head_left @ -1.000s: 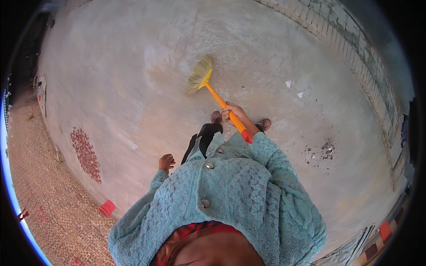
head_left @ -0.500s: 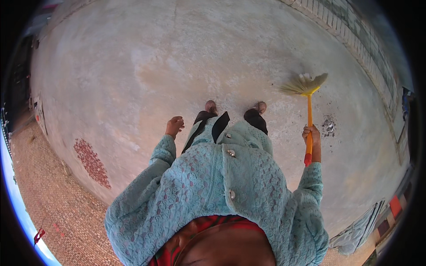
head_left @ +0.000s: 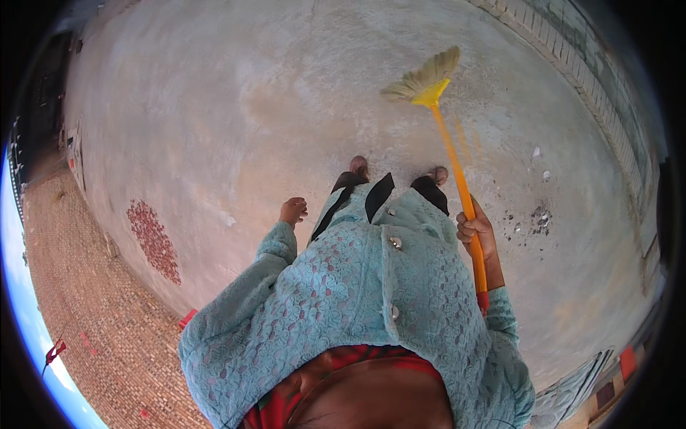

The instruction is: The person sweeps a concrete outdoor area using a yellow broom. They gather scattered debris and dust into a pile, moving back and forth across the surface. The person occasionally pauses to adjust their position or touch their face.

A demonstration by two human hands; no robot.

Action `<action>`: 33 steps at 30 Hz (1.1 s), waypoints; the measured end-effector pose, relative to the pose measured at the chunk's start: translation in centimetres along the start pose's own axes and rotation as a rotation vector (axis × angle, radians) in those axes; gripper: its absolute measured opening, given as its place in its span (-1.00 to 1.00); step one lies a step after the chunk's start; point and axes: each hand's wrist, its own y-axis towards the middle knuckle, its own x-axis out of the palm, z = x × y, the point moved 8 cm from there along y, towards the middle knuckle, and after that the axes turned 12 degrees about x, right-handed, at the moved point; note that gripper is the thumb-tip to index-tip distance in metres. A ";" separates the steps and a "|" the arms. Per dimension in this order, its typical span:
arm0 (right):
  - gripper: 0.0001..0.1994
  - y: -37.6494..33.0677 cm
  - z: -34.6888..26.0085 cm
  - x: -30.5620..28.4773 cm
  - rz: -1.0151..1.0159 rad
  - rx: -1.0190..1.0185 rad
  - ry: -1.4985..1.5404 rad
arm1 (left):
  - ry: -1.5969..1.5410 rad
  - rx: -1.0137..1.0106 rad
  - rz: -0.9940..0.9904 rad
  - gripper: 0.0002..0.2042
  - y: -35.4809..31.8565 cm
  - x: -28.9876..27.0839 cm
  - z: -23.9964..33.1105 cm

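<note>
Head view.

Item: broom [head_left: 455, 169], one, orange handle, yellow collar, pale fan of bristles [head_left: 426, 77]. Location: right of centre, over the concrete floor [head_left: 193, 107], slanting from the near right to the bristles at the far end, beyond the feet. Whether bristles touch floor: cannot be told.

Right hand [head_left: 477, 227]: fingers clenched around the lower handle, above its red end [head_left: 483, 299].

Left hand [head_left: 293, 211]: held out left of the body, fingers released, loosely curled, over the floor.

Clothing: turquoise lace-patterned jacket [head_left: 321, 286], round buttons down the front.

Floor, right: scattered dark debris [head_left: 541, 220], beyond the right hand; white scraps [head_left: 546, 175], two, slightly farther.

Floor, left: patch of small red pieces [head_left: 153, 239], well apart from the left hand.

Margins: brick paving [head_left: 93, 300], near left; pale edging [head_left: 564, 61], far right; red flag [head_left: 54, 350], extreme left.
</note>
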 end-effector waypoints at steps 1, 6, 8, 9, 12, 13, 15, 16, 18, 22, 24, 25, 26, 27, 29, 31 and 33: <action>-0.35 2.0 0.7 0.9 -0.051 0.056 -0.004 | -0.014 -0.005 -0.002 -0.78 -0.2 -0.3 -0.1; -0.53 15.0 4.4 2.7 -0.239 0.297 0.008 | 0.073 0.165 -0.055 -0.77 0.1 -3.6 -2.7; -0.57 18.4 5.4 2.0 -0.197 0.312 -0.062 | 0.174 0.301 -0.088 -0.77 0.7 -4.8 -3.3; -0.60 19.3 5.9 1.8 -0.144 0.309 -0.093 | 0.204 0.301 -0.077 -0.77 0.5 -5.5 -2.8; -0.66 18.4 5.1 -1.7 -0.085 0.282 0.041 | 0.288 0.305 -0.068 -0.77 0.7 -6.2 -1.2; -0.68 17.0 4.8 -4.0 -0.075 0.273 0.123 | 0.304 0.299 -0.084 -0.77 1.1 -5.8 -0.9; -0.59 12.7 3.1 -8.2 0.060 0.189 0.198 | 0.326 0.287 -0.119 -0.77 2.2 -4.5 -0.2; -0.53 10.1 2.1 -9.6 0.008 0.155 0.233 | 0.324 0.302 -0.146 -0.77 2.9 -3.6 0.6; -0.46 5.4 0.4 -13.2 0.039 0.054 0.351 | 0.308 0.359 -0.203 -0.77 4.4 -1.6 2.4; -0.69 -2.8 -3.1 -21.3 0.215 -0.140 0.396 | 0.171 0.124 -0.169 -0.76 3.5 4.9 10.0; -0.70 -5.7 -4.8 -24.9 0.387 -0.197 0.301 | 0.222 0.187 -0.187 -0.75 3.9 7.0 13.2; -0.70 -7.7 -6.2 -26.2 0.533 -0.239 0.240 | 0.221 0.229 -0.195 -0.73 3.9 8.3 15.0; -0.73 -8.9 -7.0 -28.1 0.625 -0.273 0.173 | 0.249 0.256 -0.189 -0.75 3.5 9.5 16.4; -0.75 -10.1 -8.3 -28.3 0.739 -0.323 0.121 | 0.256 0.287 -0.184 -0.75 3.2 10.2 17.8; -0.76 -11.7 -10.4 -26.7 0.790 -0.379 0.041 | 0.273 0.339 -0.168 -0.76 2.4 11.0 19.6; -0.61 -12.4 -11.5 -24.9 0.766 -0.447 0.030 | 0.255 0.325 -0.125 -0.75 1.3 11.1 20.6; -0.46 -13.0 -12.2 -22.2 0.692 -0.494 0.059 | 0.278 0.318 -0.094 -0.79 0.6 10.5 20.5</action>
